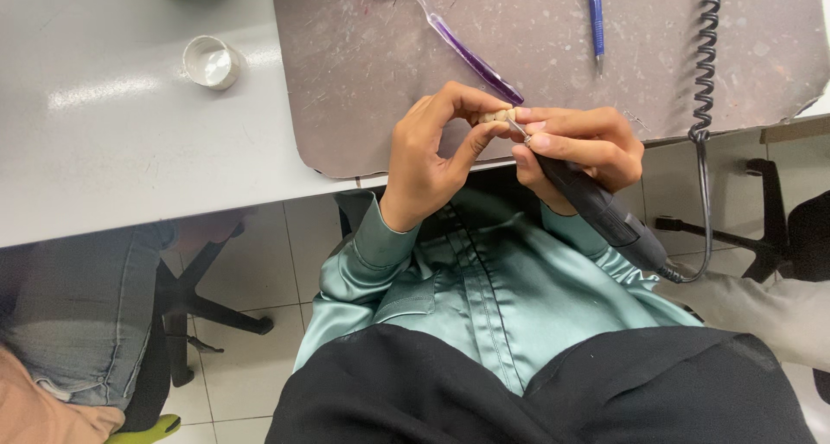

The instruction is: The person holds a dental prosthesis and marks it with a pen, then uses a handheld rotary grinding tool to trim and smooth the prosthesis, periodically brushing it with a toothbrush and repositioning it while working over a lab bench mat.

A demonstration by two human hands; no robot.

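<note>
Head view | my left hand [428, 163] pinches small beige tooth-shaped piece [496, 115] at near edge of brown mat [363, 81] | right hand [577, 150] clamped on black rotary handpiece [596, 209], tip touching piece | piece looks light, hard, brittle: grip its sides | purple toothbrush [467, 51] just beyond

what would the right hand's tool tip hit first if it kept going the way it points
The right hand aims its black rotary handpiece up-left; its tip already meets the small beige piece pinched by the left hand. Beyond that, probably the left fingertips; depth is unclear.
</note>
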